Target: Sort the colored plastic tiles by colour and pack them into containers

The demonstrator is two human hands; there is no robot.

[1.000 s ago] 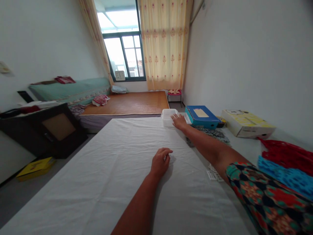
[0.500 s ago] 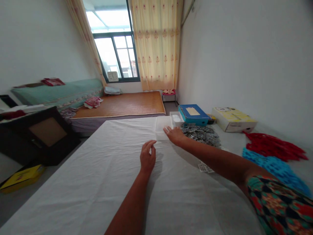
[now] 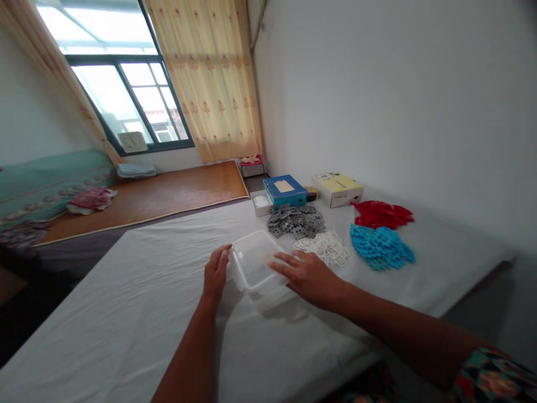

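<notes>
A clear plastic box (image 3: 255, 258) is held between my hands, tilted, just above the white-covered table. My left hand (image 3: 216, 271) is closed on its left edge, fingers together. On the right side, my right hand (image 3: 308, 277) grips the box, with its fingers stretched over the edge and its thumb hidden. The box looks see-through, and I cannot make out anything inside it. Right behind my right hand lies a pile of white plastic pieces (image 3: 329, 246). A heap of grey plastic pieces (image 3: 296, 221) is farther back.
Blue pieces (image 3: 380, 246) and red pieces (image 3: 384, 214) lie in piles to the right. Along the back stand a small white box (image 3: 260, 204), a blue box (image 3: 285, 191) and a yellow-white box (image 3: 337, 190). A wall (image 3: 377, 101) runs along the right; a bed mat (image 3: 168, 196) lies beyond the table.
The clear box has come from the table's far edge toward me, now with both hands on it. My view has turned right, bringing the white pile into full sight.
</notes>
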